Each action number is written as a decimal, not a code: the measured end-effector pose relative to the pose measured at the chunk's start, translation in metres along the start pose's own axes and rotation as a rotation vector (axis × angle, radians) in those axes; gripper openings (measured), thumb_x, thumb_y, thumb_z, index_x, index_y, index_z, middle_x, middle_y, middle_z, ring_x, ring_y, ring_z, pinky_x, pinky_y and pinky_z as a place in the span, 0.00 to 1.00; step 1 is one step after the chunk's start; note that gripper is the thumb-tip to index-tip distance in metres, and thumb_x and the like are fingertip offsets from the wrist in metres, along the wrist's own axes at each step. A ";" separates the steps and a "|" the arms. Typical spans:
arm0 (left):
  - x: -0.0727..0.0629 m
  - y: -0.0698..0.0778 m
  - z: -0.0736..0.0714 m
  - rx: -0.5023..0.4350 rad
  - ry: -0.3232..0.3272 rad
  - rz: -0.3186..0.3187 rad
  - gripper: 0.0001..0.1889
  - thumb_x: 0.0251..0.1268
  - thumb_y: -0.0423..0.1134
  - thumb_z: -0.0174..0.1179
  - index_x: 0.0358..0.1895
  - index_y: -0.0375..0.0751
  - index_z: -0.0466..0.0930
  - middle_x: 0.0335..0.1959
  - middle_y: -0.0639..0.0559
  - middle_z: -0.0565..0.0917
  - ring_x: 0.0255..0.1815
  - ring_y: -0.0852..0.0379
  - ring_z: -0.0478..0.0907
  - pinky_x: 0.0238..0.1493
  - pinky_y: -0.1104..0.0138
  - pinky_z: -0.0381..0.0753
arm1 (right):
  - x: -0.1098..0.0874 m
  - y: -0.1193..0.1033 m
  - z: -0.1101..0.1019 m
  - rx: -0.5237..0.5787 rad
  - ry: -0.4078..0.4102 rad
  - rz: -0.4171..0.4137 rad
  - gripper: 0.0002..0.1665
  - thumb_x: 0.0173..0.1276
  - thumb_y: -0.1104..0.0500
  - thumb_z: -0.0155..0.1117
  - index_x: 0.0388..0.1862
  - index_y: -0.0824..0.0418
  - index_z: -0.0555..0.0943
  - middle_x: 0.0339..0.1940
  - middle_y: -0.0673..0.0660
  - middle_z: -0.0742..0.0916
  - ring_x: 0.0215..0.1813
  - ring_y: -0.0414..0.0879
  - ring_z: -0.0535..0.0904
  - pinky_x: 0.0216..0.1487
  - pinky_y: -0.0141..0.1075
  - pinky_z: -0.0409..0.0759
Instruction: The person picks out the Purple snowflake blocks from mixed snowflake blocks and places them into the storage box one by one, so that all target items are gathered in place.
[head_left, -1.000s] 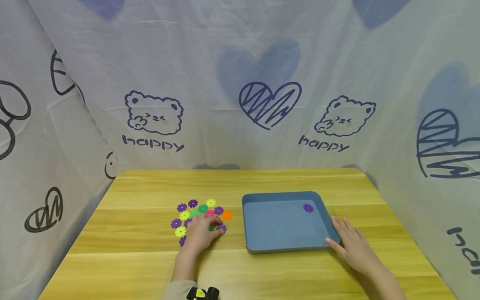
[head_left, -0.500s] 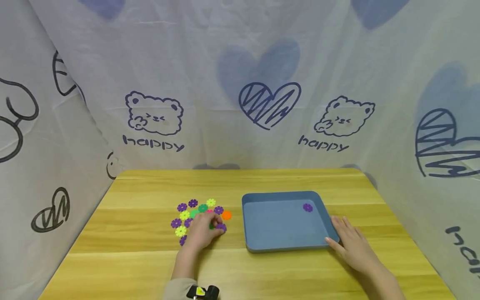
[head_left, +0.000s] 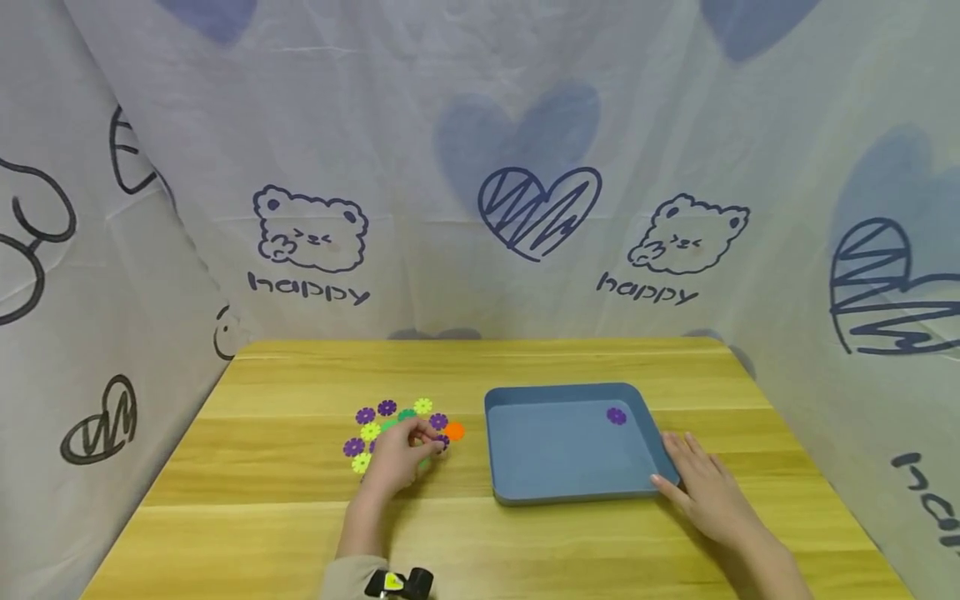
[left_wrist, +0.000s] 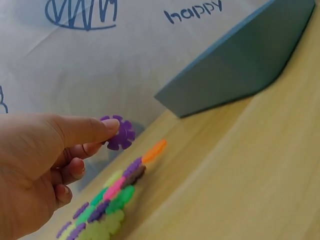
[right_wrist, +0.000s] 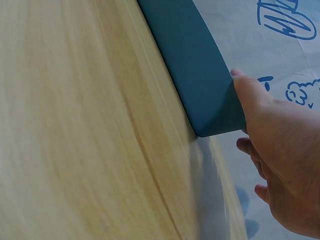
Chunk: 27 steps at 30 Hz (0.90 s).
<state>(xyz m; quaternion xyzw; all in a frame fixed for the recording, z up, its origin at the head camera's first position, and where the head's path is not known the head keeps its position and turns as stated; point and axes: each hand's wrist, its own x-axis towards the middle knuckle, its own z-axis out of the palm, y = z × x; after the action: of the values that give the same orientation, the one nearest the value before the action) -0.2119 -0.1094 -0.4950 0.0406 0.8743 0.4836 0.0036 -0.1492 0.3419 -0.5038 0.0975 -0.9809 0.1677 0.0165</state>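
In the left wrist view, thumb and fingers of my left hand pinch a purple notched plastic disc, a flower-shaped building piece. It is raised above a cluster of similar discs. In the head view the left hand covers part of that cluster, where yellow discs, purple ones and an orange disc show. My right hand lies against the right side of a blue tray, fingers extended along its wall and thumb at the near corner. One purple disc lies inside the tray.
A wooden table carries the tray and the discs. White cloth with bear and heart drawings hangs behind the table and along both sides. The tray stands right of the disc cluster.
My left hand has picked up a purple disc from the cluster's right side and lifted it slightly. The right hand and tray have stayed in place.
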 end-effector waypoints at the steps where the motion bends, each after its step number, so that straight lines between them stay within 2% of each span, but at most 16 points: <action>1: 0.000 0.002 0.000 -0.002 0.000 0.000 0.06 0.60 0.39 0.68 0.34 0.45 0.79 0.29 0.52 0.79 0.27 0.58 0.69 0.25 0.70 0.69 | 0.000 0.000 0.000 -0.004 0.003 -0.004 0.45 0.74 0.38 0.50 0.77 0.64 0.54 0.77 0.68 0.61 0.78 0.67 0.50 0.70 0.67 0.49; 5: 0.000 0.013 0.002 -0.011 -0.004 0.034 0.07 0.60 0.40 0.68 0.33 0.46 0.79 0.27 0.53 0.78 0.26 0.58 0.69 0.25 0.70 0.68 | -0.002 0.001 0.002 -0.025 0.013 -0.014 0.45 0.74 0.38 0.50 0.77 0.65 0.54 0.77 0.68 0.61 0.79 0.66 0.50 0.70 0.67 0.50; 12: 0.008 0.043 0.016 -0.012 -0.034 0.158 0.07 0.60 0.42 0.68 0.32 0.47 0.79 0.25 0.55 0.78 0.24 0.61 0.67 0.24 0.71 0.66 | -0.004 0.001 0.003 -0.024 0.009 -0.019 0.45 0.73 0.38 0.50 0.77 0.64 0.54 0.77 0.68 0.61 0.78 0.66 0.50 0.71 0.66 0.50; 18: 0.023 0.070 0.039 -0.009 -0.082 0.266 0.08 0.62 0.43 0.67 0.30 0.46 0.78 0.25 0.55 0.78 0.23 0.61 0.64 0.22 0.73 0.63 | -0.002 0.000 0.000 -0.016 0.001 -0.013 0.46 0.73 0.37 0.50 0.77 0.65 0.55 0.77 0.68 0.61 0.78 0.66 0.50 0.70 0.67 0.50; 27: 0.041 0.102 0.079 0.000 -0.134 0.301 0.11 0.63 0.47 0.66 0.31 0.47 0.76 0.24 0.57 0.76 0.24 0.62 0.67 0.24 0.73 0.66 | 0.001 0.002 -0.001 -0.030 0.002 -0.008 0.46 0.73 0.37 0.50 0.77 0.65 0.55 0.77 0.68 0.62 0.78 0.67 0.51 0.71 0.67 0.49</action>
<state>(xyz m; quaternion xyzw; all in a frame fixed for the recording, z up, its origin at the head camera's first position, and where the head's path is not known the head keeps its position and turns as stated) -0.2420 0.0140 -0.4492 0.2032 0.8562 0.4749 -0.0106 -0.1504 0.3435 -0.5032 0.1009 -0.9829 0.1530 0.0198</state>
